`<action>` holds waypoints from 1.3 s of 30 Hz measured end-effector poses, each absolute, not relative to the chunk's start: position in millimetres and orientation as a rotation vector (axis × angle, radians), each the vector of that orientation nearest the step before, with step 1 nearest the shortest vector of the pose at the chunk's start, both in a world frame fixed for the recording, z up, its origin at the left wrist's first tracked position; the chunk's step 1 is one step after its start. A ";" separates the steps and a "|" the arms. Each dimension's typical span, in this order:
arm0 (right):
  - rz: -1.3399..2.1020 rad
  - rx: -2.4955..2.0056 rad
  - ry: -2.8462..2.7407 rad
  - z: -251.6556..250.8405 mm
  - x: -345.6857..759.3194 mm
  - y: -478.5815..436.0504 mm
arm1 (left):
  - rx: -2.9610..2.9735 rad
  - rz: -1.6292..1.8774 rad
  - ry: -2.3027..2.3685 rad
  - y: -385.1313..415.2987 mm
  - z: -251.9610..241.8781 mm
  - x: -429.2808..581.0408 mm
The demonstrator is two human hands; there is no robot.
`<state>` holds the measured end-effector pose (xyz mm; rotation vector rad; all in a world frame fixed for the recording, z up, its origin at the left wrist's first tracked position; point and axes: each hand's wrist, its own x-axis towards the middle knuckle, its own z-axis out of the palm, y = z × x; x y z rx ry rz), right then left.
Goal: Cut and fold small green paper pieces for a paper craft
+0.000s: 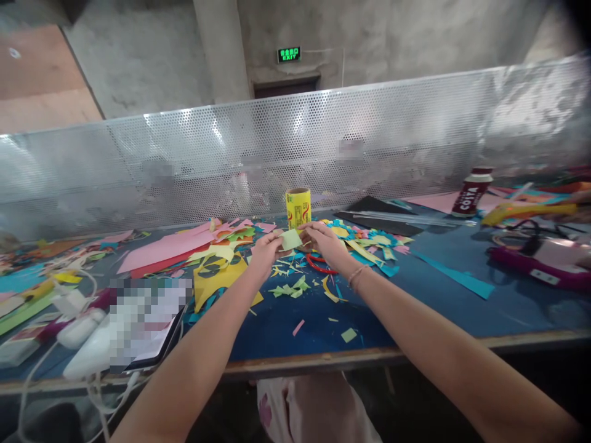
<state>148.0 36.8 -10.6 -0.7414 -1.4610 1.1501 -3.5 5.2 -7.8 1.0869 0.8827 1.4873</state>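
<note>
Screen of perforated metal [406, 129], 1: stood along the far side, behind all the papers. Surface [286, 344], 1, dark blue: stretched in front of the screen and bore coloured papers in loose heaps. Flat-screen device [161, 332], 1: lay at the near left edge, its display obscured by blur. Pink paper [161, 249]: lay left of centre, over a red sheet [161, 266]. Black sheet [369, 212], 1: lay at the right rear, near the screen. Yellow paper [217, 286], 1, with cut-out openings: lay just left of the left forearm. Left hand [266, 251]: fingers bent, thumb and fingertips pinched at the left edge of a light green paper piece [290, 240]. Right hand [325, 243]: fingers drawn nearly together, fingertips at the right edge of that same piece. Dark red bottle [471, 194], 1, white lettering: stood upright at the right rear. Blue paper strip [455, 274], 1: lay to the right, well apart from both hands. Yellow roll [298, 208], 1: stood upright behind the hands. Green scraps [290, 288]: lay below the hands, nearer the wearer. Light green paper piece, 1: was held between the 2 hands, in front of the roll. Green square [349, 335], 1: lay near the front edge. Pink scrap [298, 327], 1: lay left of that square.
</note>
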 end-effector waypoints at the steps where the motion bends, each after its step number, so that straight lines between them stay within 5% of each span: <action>1: 1.154 -0.735 -1.461 -10.8 148.4 37.2 | 1.106 1.484 0.886 5.3 -8.2 -3.7; 19: 0.903 -0.811 -1.696 -12.3 145.6 37.5 | 1.218 1.457 0.941 3.4 -9.2 -2.2; 28: 0.017 -1.754 -2.225 -25.6 171.9 52.7 | 1.130 1.626 0.970 8.5 -10.7 -8.3; 39: 0.151 -1.857 -2.369 -25.9 175.3 62.2 | 0.934 1.813 0.896 10.7 -4.4 -14.2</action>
